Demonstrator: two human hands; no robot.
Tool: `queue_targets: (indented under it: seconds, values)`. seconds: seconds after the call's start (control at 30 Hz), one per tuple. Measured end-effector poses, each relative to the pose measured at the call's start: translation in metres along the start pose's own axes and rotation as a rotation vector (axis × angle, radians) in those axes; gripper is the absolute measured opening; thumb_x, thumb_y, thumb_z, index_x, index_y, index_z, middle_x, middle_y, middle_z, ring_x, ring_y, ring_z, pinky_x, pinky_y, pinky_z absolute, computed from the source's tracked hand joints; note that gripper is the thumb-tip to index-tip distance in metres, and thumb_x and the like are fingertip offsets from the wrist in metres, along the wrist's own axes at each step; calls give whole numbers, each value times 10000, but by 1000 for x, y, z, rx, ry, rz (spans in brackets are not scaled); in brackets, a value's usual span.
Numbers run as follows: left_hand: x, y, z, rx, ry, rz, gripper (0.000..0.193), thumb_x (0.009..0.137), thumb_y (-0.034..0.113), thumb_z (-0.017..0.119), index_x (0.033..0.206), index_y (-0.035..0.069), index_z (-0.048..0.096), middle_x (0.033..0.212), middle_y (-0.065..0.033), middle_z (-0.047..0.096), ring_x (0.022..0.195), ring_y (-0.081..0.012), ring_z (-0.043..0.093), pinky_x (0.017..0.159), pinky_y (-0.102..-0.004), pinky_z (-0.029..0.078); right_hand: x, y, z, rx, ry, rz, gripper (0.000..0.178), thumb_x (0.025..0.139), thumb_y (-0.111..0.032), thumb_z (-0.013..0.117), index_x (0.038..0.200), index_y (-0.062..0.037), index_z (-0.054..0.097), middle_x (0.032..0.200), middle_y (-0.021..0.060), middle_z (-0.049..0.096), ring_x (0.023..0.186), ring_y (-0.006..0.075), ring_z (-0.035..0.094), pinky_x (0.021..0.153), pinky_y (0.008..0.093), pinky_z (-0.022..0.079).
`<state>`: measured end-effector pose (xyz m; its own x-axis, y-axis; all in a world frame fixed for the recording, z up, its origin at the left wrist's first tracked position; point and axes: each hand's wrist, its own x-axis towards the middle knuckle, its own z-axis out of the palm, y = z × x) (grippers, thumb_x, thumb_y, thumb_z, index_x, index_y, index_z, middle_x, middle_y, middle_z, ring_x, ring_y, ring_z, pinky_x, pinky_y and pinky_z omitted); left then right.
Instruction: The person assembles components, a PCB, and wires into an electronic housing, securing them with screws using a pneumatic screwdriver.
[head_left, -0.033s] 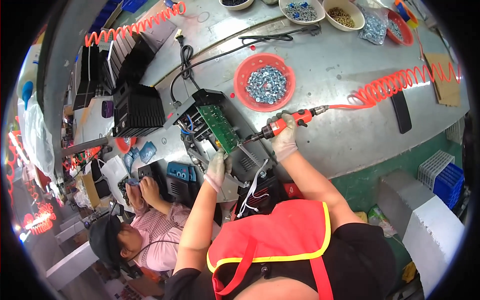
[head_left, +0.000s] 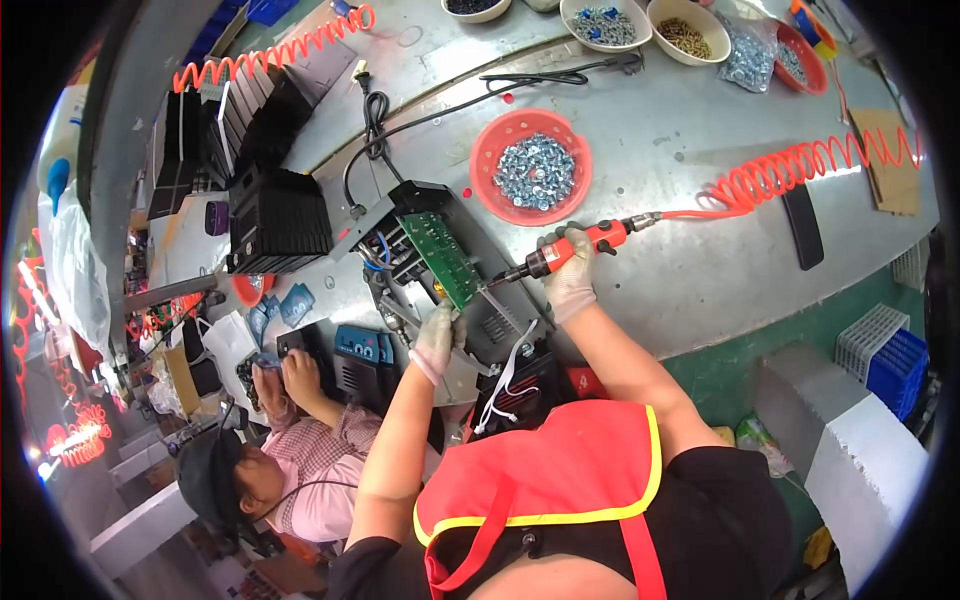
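My gloved right hand [head_left: 571,280] is wrapped round a red air screwdriver [head_left: 585,247] lying level, its bit pointing left. The tip meets the end of a metal strip beside a green circuit board [head_left: 440,255]. That board stands tilted in an open black metal housing [head_left: 480,232], with wires and parts to its left. At the board's near corner, my gloved left hand [head_left: 435,338] has its fingers closed on the edge; the fingertips are partly hidden. A white cable [head_left: 508,378] hangs from the housing's near end.
A red basket of screws [head_left: 535,170] stands beyond the screwdriver. Its coiled red hose [head_left: 770,178] runs right. Black housings [head_left: 275,220] stack up at left. Bowls of screws [head_left: 690,32] line the back. A co-worker [head_left: 310,470] sits at near left, hands on a small part.
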<state>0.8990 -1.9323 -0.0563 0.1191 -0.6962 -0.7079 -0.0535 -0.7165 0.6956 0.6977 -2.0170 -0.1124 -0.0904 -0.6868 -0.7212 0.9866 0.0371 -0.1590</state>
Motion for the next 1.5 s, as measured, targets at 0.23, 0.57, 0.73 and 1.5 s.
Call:
queue_targets:
  seconds: [0.23, 0.57, 0.73, 1.5]
  values:
    - [5, -9, -3, -141, -29, -47, 422, 924, 472, 391, 835, 65, 462, 623, -21, 439, 520, -118, 406, 481, -251, 345, 9, 6, -15, -63, 53, -98, 152, 738, -88, 554, 864, -80, 469, 719, 57, 511, 658, 223, 551, 661, 363, 488]
    - [2, -2, -4, -123, -185, -13, 335, 921, 441, 398, 935, 114, 472, 682, 2, 406, 577, -116, 377, 526, -258, 332, 8, 8, -20, -7, 57, -127, 191, 751, -69, 549, 919, -96, 461, 757, 57, 517, 681, 206, 543, 669, 360, 485]
    - [4, 6, -1, -107, -126, -61, 313, 908, 425, 428, 882, 116, 468, 677, 1, 411, 597, -116, 383, 536, -263, 323, 9, 8, -24, 22, 28, -87, 182, 752, -58, 546, 912, -93, 466, 760, 51, 518, 663, 198, 537, 667, 357, 485]
    - [13, 1, -8, -147, -255, 5, 294, 889, 364, 488, 793, 87, 479, 654, -30, 439, 578, -148, 419, 527, -272, 334, 24, 9, -8, -252, -96, 27, 114, 823, -172, 524, 854, -63, 509, 687, 57, 539, 580, 175, 543, 505, 345, 490]
